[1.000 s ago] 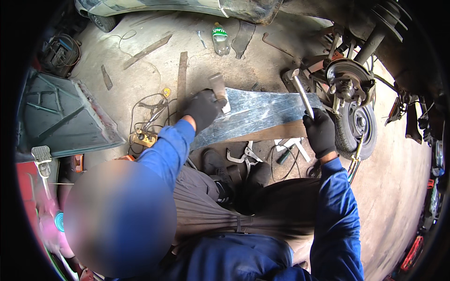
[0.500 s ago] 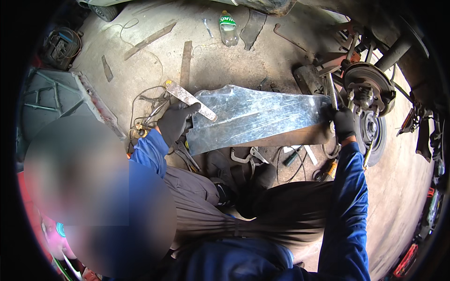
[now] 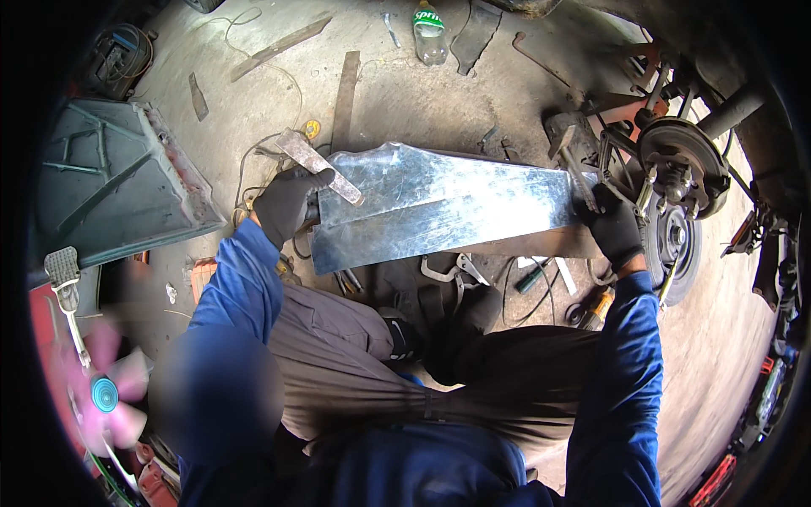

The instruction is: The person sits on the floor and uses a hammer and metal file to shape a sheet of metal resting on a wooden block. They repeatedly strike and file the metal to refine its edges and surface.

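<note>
A shiny sheet of metal [image 3: 448,203] lies across a brown support [image 3: 541,243] in front of me. My left hand [image 3: 285,205], in a dark glove, is closed at the sheet's left end. Its thumb presses a worn flat metal bar [image 3: 325,171], which lies slantwise over the sheet's upper left corner. A dark piece beside the palm is mostly hidden. At the sheet's right end my gloved right hand [image 3: 615,231] is wrapped round the handle of a hammer [image 3: 579,175]. The hammer's head points up and away from me.
To the right stand a wheel hub with a brake disc [image 3: 680,165] and a wheel [image 3: 676,245]. Locking pliers [image 3: 456,270] and a yellow power tool [image 3: 601,306] lie near my feet. A grey panel [image 3: 110,182] and a pink fan [image 3: 106,393] are left. A bottle [image 3: 430,38] stands beyond.
The hammer has tipped to the left, its head now lower over the sheet's right end. My left hand, the flat bar and the sheet appear farther left as the view shifted.
</note>
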A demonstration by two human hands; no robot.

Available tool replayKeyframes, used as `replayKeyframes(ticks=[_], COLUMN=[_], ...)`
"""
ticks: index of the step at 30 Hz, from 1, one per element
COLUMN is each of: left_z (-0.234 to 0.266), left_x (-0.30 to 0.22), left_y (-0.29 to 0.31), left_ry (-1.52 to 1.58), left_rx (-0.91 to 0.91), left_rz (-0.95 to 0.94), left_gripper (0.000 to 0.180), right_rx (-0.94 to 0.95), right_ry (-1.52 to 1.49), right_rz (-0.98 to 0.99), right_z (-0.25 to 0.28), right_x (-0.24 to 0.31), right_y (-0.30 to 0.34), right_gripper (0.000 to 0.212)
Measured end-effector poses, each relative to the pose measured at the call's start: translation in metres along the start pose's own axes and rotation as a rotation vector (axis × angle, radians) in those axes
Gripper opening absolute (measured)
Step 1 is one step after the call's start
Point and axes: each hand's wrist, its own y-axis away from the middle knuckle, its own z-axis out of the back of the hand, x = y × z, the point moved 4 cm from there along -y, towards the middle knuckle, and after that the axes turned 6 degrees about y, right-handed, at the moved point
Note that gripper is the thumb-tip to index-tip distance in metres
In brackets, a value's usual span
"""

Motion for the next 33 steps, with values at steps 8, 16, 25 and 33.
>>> replayKeyframes(ticks=[8,16,25,33], left_z=[-0.029,-0.108,-0.139,-0.148], left_x=[-0.02,-0.01,0.006,0.015], left_y=[0.011,0.031,0.019,0.008], left_ry=[-0.539,-0.688,-0.857,-0.892], left_rx=[-0.109,0.127,0.119,0.05], left_rz=[-0.474,-0.613,-0.71,-0.722], left_gripper=[0.031,0.031,0.036,0.031], right_rx=[-0.053,0.087,0.094,0.008], right_ry=[0.123,-0.323,-0.454,-0.437], right_rz=[0.012,-0.248,-0.223,-0.152], right_z=[0.013,0.04,0.046,0.101], right_x=[0.034,0.11,0.191,0.246], right_y=[0.019,0.058,0.107,0.117], right_gripper=[0.039,0.027,0.048,0.054])
